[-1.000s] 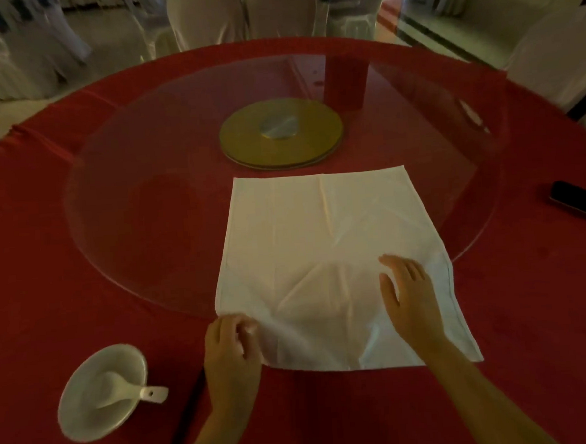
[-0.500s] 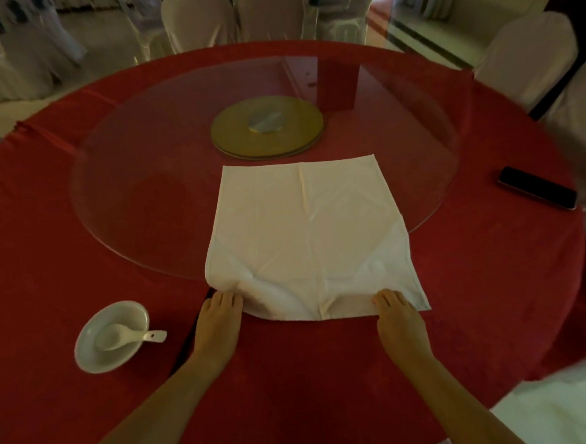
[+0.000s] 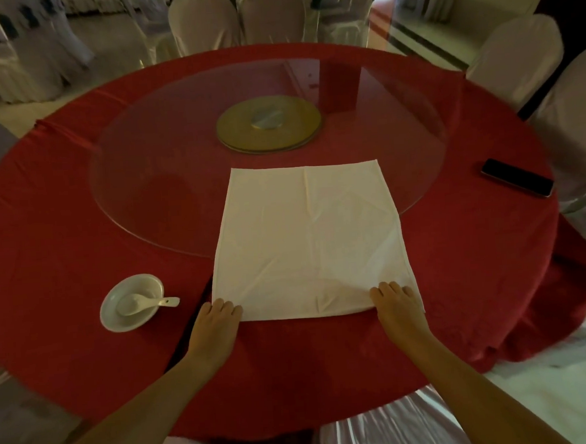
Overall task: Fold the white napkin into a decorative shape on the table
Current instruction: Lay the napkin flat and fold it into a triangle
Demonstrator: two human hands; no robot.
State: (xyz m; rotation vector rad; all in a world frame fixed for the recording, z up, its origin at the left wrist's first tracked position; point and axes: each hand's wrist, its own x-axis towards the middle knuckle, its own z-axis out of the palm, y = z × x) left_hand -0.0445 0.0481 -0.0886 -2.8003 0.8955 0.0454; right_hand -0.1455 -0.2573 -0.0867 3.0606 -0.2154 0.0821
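Note:
The white napkin (image 3: 310, 241) lies spread flat as a square, its far half on the glass turntable (image 3: 164, 168) and its near half on the red tablecloth (image 3: 63, 253). My left hand (image 3: 216, 329) is at the napkin's near left corner, fingers curled over the edge. My right hand (image 3: 398, 313) covers the near right corner, fingers on top of the cloth. Both thumbs are hidden beneath, so each hand seems to pinch its corner. A few soft creases run across the napkin's middle.
A white bowl (image 3: 132, 302) with a white spoon (image 3: 145, 303) in it sits left of my left hand. A dark phone (image 3: 517, 177) lies at the right. A gold disc (image 3: 268, 125) marks the turntable's centre. Covered chairs (image 3: 515, 57) ring the table.
My hands went from the napkin's surface to its near corners. The bunched near edge is now drawn out flat and straight. The view has pulled back from the table.

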